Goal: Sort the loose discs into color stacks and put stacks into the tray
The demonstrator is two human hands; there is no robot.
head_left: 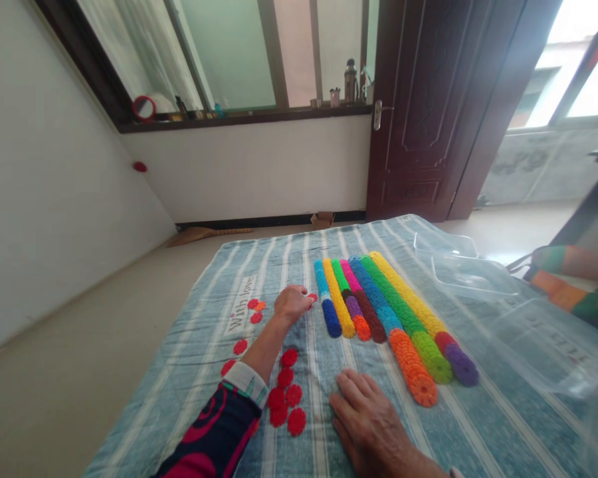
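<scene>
Stretched forward over the striped cloth, my left hand (292, 303) pinches a red notched plastic disc (312, 300) between thumb and fingers. That disc is just left of a light-blue and dark-blue row of discs (330, 312). My right hand (366, 415) rests on the cloth nearer to me, back up, its fingers loosely bent and holding nothing. Between my forearms lies a group of loose red discs (294, 396). More red discs (240, 346) lie left of my left arm, and an orange disc (260, 306) touches others near the printed lettering.
Overlapping discs form several long coloured rows, among them a green row (393, 292) and a yellow row (406, 289). To the right stand clear plastic containers (473, 275) and a clear lid or box (553, 345). Beyond the cloth (204, 398) are a wall and a door (423, 99).
</scene>
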